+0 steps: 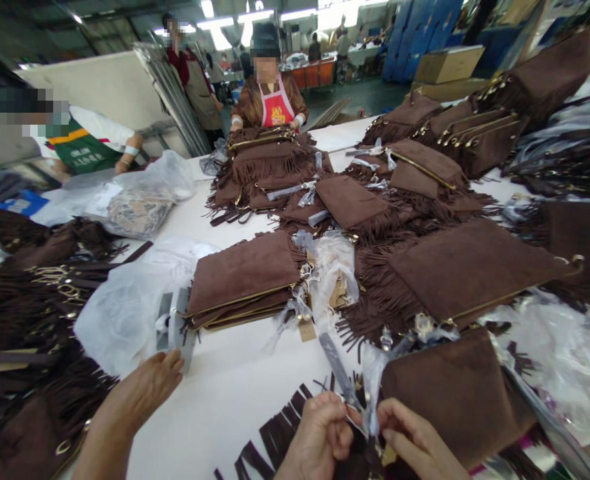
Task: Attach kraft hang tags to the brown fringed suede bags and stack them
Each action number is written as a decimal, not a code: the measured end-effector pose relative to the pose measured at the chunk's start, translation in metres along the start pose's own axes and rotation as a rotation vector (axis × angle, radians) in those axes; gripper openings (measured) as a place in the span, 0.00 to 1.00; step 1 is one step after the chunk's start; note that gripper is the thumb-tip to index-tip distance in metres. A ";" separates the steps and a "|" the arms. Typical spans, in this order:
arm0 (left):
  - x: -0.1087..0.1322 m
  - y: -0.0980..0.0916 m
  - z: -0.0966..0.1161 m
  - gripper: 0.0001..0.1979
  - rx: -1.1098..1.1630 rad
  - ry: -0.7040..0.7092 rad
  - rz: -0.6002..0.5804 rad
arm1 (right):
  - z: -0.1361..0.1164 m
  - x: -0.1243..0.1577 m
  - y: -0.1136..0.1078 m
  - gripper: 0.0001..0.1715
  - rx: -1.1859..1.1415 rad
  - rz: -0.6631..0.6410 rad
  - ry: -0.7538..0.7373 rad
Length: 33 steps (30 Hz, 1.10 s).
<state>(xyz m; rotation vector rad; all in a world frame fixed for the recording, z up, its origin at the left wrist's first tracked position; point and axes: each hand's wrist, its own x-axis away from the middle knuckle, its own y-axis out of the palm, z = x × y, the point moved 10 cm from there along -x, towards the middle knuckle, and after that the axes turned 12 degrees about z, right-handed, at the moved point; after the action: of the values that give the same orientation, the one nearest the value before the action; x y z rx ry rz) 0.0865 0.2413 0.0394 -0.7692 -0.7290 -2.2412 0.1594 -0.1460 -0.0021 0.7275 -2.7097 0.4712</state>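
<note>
At the bottom centre, my left hand (319, 433) is closed, its thumb and forefinger pinching a thin white string (353, 415). Beside it, my right hand (415, 433) pinches a clear plastic sleeve (373, 383) wrapped around part of a strap. A dark strap in plastic (339, 367) runs up from between my hands. Both hands are over a dark brown fringed bag (455, 393), whose fringe (279, 427) spreads left across the white table (215, 407). The spot where my fingertips meet is partly hidden.
Another person's hand (149, 390) reaches in from the left by a grey holder (172, 327). Stacked brown bags (249, 273) and a larger bag (475, 267) lie ahead. Tags in a plastic bag (335, 267) sit between. Co-workers stand across the table, one in a red apron (277, 107).
</note>
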 end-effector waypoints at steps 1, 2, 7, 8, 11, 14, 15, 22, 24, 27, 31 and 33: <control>0.006 0.020 -0.024 0.21 0.027 -0.133 -0.032 | 0.000 0.002 -0.004 0.03 0.070 0.009 -0.030; 0.013 0.041 -0.045 0.17 0.039 -0.182 -0.048 | 0.000 0.004 -0.007 0.05 0.146 0.018 -0.061; 0.043 0.146 -0.171 0.11 0.019 -0.308 -0.104 | 0.000 0.010 0.000 0.15 0.415 -0.068 -0.109; 0.047 0.160 -0.192 0.10 0.015 -0.330 -0.110 | 0.001 0.010 0.001 0.11 0.443 -0.084 -0.106; 0.049 0.176 -0.225 0.15 0.082 -0.357 -0.046 | 0.010 0.005 -0.008 0.04 0.362 -0.105 -0.040; 0.047 0.173 -0.226 0.16 0.106 -0.357 0.004 | 0.015 -0.002 -0.019 0.11 -0.017 -0.121 0.105; 0.047 0.172 -0.225 0.16 0.110 -0.365 0.004 | 0.013 -0.006 -0.021 0.15 -0.141 -0.111 0.147; 0.046 0.170 -0.219 0.14 0.177 -0.329 0.002 | -0.003 -0.024 -0.004 0.21 -0.499 0.072 0.251; 0.045 0.167 -0.218 0.11 0.138 -0.303 0.002 | -0.006 -0.026 0.006 0.20 -0.496 0.087 0.233; 0.044 0.165 -0.215 0.13 0.062 -0.258 -0.013 | -0.014 -0.029 0.014 0.19 -0.446 0.086 0.179; 0.044 0.172 -0.213 0.17 -0.029 -0.202 -0.048 | -0.028 -0.029 0.019 0.17 -0.417 0.038 0.127; 0.043 0.175 -0.213 0.21 -0.079 -0.176 -0.050 | -0.030 -0.028 0.023 0.16 -0.412 0.001 0.143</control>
<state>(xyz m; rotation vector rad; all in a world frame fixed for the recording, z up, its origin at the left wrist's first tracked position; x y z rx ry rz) 0.1177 -0.0290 -0.0248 -1.0064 -0.7529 -2.2789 0.1762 -0.1040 0.0099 0.5537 -2.5505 -0.0396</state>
